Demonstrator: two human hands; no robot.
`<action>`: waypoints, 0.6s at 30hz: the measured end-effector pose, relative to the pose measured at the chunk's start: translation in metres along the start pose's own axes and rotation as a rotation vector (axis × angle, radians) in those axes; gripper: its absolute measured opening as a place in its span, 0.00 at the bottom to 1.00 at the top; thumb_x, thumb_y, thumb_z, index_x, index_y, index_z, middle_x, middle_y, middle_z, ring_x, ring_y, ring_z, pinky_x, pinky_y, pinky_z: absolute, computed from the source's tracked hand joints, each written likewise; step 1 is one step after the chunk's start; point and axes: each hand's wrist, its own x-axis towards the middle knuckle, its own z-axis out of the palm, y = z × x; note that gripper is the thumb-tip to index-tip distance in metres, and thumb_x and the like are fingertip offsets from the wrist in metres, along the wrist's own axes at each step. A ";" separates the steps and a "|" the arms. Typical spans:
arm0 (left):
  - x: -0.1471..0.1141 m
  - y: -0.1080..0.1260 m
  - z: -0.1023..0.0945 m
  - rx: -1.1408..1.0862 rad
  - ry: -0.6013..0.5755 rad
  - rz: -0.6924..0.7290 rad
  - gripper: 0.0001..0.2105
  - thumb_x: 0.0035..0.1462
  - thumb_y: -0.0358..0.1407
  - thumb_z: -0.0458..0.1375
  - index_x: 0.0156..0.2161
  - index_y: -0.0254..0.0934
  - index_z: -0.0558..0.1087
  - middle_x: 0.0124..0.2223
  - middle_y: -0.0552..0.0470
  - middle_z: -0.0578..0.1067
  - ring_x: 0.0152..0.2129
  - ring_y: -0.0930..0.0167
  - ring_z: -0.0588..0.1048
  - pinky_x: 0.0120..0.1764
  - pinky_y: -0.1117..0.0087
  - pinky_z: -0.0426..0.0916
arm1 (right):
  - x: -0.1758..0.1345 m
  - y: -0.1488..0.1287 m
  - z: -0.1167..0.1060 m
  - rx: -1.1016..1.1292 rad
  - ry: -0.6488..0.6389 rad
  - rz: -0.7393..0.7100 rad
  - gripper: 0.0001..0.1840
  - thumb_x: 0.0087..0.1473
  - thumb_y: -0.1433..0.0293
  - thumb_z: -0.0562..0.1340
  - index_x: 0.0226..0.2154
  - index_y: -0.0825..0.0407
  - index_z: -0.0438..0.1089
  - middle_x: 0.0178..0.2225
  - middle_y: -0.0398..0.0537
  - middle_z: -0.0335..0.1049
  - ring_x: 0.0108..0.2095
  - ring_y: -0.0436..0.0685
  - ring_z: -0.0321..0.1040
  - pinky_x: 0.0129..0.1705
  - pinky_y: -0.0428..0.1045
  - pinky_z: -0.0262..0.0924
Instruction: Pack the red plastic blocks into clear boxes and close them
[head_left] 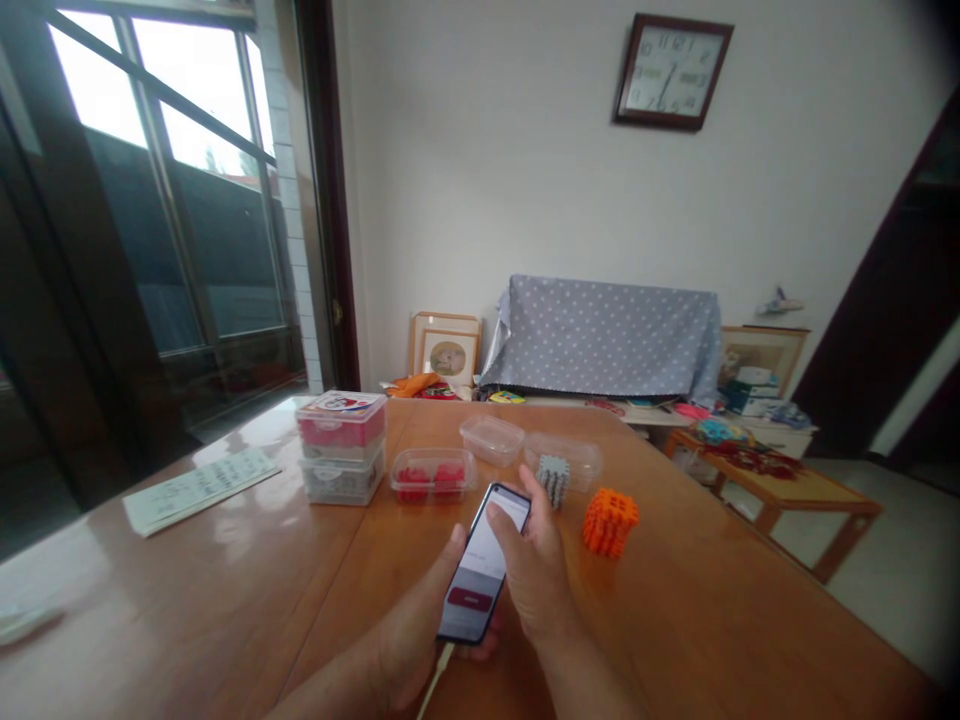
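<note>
A smartphone (484, 560) with a lit screen and a dark red button on it is held tilted above the wooden table. My left hand (412, 620) grips its left side and lower end. My right hand (536, 560) holds its right edge, the thumb lying over the upper screen. From the phone's bottom end runs a pale cable (435, 680). Just beyond my right hand stands a grey block-built cube (553, 480), partly hidden by the fingers. To its right sits an orange block-built cube (610, 522).
Two stacked clear boxes (343, 450) stand at the left, beside an open clear tray (433, 475) of red pieces. Behind are two more clear containers (491, 438). Written paper sheets (201, 488) lie on the table (330, 600). A low wooden table (787, 485) stands at the right.
</note>
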 end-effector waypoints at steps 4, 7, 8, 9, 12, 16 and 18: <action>0.001 -0.001 0.000 -0.024 -0.005 0.004 0.42 0.55 0.69 0.45 0.45 0.29 0.76 0.33 0.39 0.79 0.27 0.65 0.77 0.32 0.67 0.70 | -0.003 -0.003 -0.002 0.029 -0.050 0.033 0.44 0.51 0.58 0.70 0.66 0.47 0.55 0.58 0.55 0.69 0.53 0.64 0.70 0.51 0.57 0.68; 0.000 0.000 -0.001 -0.058 0.007 -0.016 0.42 0.55 0.70 0.45 0.45 0.28 0.76 0.32 0.39 0.79 0.26 0.64 0.77 0.32 0.66 0.70 | -0.006 -0.005 -0.003 0.099 -0.057 0.065 0.40 0.55 0.57 0.67 0.66 0.44 0.56 0.61 0.52 0.67 0.56 0.64 0.68 0.55 0.57 0.65; 0.000 0.001 -0.002 -0.071 0.009 -0.023 0.43 0.54 0.70 0.45 0.46 0.28 0.76 0.32 0.39 0.79 0.26 0.64 0.77 0.32 0.66 0.71 | -0.006 -0.006 -0.004 0.113 -0.042 0.070 0.39 0.55 0.57 0.67 0.66 0.44 0.57 0.61 0.51 0.66 0.58 0.64 0.67 0.56 0.57 0.63; -0.001 0.002 -0.003 -0.086 0.011 -0.030 0.43 0.54 0.70 0.45 0.47 0.28 0.75 0.32 0.38 0.79 0.26 0.64 0.77 0.32 0.65 0.71 | -0.006 -0.006 -0.003 0.118 -0.026 0.074 0.37 0.55 0.57 0.66 0.65 0.43 0.59 0.62 0.49 0.66 0.59 0.63 0.65 0.58 0.56 0.62; -0.003 0.005 -0.006 -0.129 -0.005 -0.039 0.44 0.53 0.70 0.45 0.49 0.29 0.75 0.33 0.38 0.79 0.26 0.64 0.78 0.32 0.65 0.71 | -0.007 -0.009 -0.002 0.106 -0.018 0.100 0.32 0.55 0.58 0.66 0.61 0.44 0.64 0.62 0.47 0.66 0.61 0.62 0.63 0.60 0.54 0.59; -0.005 0.011 -0.009 -0.182 -0.030 -0.052 0.43 0.53 0.70 0.46 0.50 0.31 0.75 0.33 0.40 0.79 0.27 0.64 0.78 0.33 0.65 0.72 | -0.010 -0.013 0.000 0.072 -0.148 0.101 0.24 0.60 0.59 0.62 0.57 0.47 0.69 0.53 0.47 0.75 0.52 0.61 0.71 0.52 0.53 0.63; -0.005 0.013 -0.010 -0.199 -0.033 -0.052 0.42 0.53 0.70 0.46 0.50 0.31 0.75 0.33 0.40 0.79 0.26 0.65 0.78 0.33 0.65 0.73 | -0.013 -0.014 0.000 0.049 -0.195 0.093 0.22 0.61 0.59 0.61 0.56 0.47 0.69 0.48 0.46 0.78 0.47 0.60 0.73 0.49 0.53 0.64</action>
